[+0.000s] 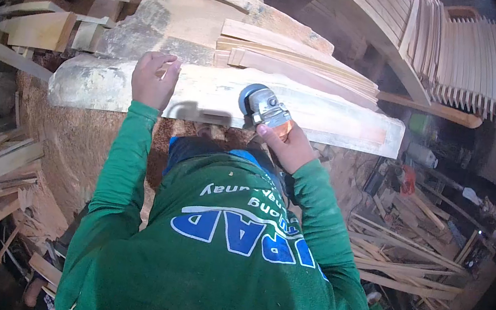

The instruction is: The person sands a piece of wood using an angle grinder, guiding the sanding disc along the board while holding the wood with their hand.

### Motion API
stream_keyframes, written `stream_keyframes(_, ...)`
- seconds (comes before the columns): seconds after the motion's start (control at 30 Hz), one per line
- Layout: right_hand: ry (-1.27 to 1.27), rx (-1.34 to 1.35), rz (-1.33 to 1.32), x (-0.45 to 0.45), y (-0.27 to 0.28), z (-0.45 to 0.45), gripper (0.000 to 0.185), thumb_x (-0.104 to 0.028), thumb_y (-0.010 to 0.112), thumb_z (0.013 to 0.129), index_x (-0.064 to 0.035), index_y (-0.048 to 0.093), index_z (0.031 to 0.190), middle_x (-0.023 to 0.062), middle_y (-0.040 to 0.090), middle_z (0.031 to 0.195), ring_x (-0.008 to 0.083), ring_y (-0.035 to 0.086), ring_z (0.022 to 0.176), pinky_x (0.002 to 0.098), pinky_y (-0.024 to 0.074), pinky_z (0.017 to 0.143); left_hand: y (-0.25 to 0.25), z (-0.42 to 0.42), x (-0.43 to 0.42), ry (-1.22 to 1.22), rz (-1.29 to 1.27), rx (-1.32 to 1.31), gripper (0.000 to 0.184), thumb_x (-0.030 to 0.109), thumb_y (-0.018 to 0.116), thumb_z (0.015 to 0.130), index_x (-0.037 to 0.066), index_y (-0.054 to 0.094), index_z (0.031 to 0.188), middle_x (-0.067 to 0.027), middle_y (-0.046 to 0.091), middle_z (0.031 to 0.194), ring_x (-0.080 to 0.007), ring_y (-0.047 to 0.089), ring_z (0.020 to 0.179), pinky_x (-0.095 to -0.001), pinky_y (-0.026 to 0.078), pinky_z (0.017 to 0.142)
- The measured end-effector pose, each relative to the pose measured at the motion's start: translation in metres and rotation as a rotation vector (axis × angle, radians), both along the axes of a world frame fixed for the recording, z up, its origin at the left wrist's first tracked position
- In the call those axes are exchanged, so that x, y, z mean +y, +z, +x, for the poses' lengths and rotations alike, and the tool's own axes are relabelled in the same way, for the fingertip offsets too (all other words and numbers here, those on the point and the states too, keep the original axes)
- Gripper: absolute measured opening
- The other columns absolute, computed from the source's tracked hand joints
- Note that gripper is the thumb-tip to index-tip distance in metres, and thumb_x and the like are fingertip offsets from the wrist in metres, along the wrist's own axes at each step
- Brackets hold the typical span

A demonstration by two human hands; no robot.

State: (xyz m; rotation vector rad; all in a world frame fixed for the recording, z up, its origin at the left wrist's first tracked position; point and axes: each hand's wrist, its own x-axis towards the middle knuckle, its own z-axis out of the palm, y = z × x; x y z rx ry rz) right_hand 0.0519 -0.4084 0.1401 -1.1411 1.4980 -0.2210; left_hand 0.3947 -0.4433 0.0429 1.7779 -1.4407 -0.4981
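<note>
A long pale wooden slab with rough edges lies crosswise in front of me. My right hand grips the body of an angle grinder over the slab's near edge, its round dark disc pointing up and left. Over the left part of the slab is my left hand, fingers curled in toward the thumb; whatever they may hold is too small or hidden to name. A dark shadow falls on the slab between the hands.
Thin boards are stacked behind the slab. Cut wood pieces pile up at the upper left, with more at the lower left. A slatted wooden piece stands at the upper right. Loose strips and a red object lie at the right.
</note>
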Motion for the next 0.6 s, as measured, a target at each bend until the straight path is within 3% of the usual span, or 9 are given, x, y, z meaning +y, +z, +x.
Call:
stream_keyframes(0.1,0.1,0.034,0.007,0.0,-0.012,0.024,0.072,-0.059,0.08,0.092,0.0027,0.068,0.127,0.0183,0.078,0.112,0.029,0.075,0.108,0.0399,0.0556,0.098,0.002,0.011,0.006,0.004,0.014,0.021,0.017,0.016,0.081,0.091,0.005,0.08,0.104,-0.0135,0.072,0.106,-0.0305,0.071,0.101,-0.0402,0.057,0.09)
stream_keyframes(0.13,0.186,0.061,-0.009,-0.003,-0.009,0.035,0.086,-0.071,0.075,0.09,0.0066,0.066,0.126,0.0258,0.077,0.113,0.038,0.075,0.111,0.0449,0.0561,0.1,0.006,0.013,0.008,0.006,0.03,0.041,0.017,0.015,0.081,0.091,0.005,0.081,0.105,-0.0137,0.072,0.106,-0.0307,0.071,0.101,-0.0403,0.057,0.09)
stream_keyframes(0.23,0.421,0.277,-0.002,-0.013,0.01,0.07,0.099,-0.079,0.07,0.089,0.012,0.062,0.127,0.0313,0.076,0.114,0.0436,0.075,0.11,0.0486,0.0571,0.099,0.006,0.019,0.013,-0.005,0.01,-0.018,0.016,0.013,0.079,0.091,0.004,0.08,0.105,-0.0135,0.072,0.106,-0.0309,0.071,0.099,-0.0403,0.058,0.09)
stream_keyframes(0.33,0.414,0.243,0.029,-0.008,0.006,0.073,0.107,-0.084,0.066,0.088,0.0149,0.059,0.128,0.0344,0.074,0.113,0.0476,0.074,0.108,0.0509,0.0576,0.098,0.005,0.017,0.014,-0.039,-0.013,-0.048,0.014,0.01,0.078,0.091,0.004,0.08,0.105,-0.0135,0.073,0.105,-0.0306,0.072,0.098,-0.0401,0.058,0.089)
stream_keyframes(0.43,0.32,0.258,-0.025,0.0,0.01,0.051,0.104,-0.082,0.066,0.089,0.0131,0.06,0.129,0.0342,0.074,0.113,0.047,0.074,0.109,0.0502,0.0575,0.097,0.01,-0.001,0.014,-0.13,-0.048,-0.015,0.013,0.008,0.079,0.089,0.006,0.079,0.101,-0.0129,0.072,0.101,-0.0316,0.071,0.096,-0.0408,0.057,0.087)
stream_keyframes(0.6,-0.06,0.1,-0.069,0.02,-0.006,-0.016,0.085,-0.066,0.076,0.091,0.0069,0.063,0.133,0.023,0.077,0.112,0.0316,0.076,0.106,0.0422,0.0572,0.097,0.004,-0.048,0.013,-0.438,-0.082,-0.137,0.014,0.013,0.082,0.086,0.011,0.079,0.099,-0.0085,0.07,0.098,-0.0307,0.067,0.093,-0.0424,0.053,0.083)
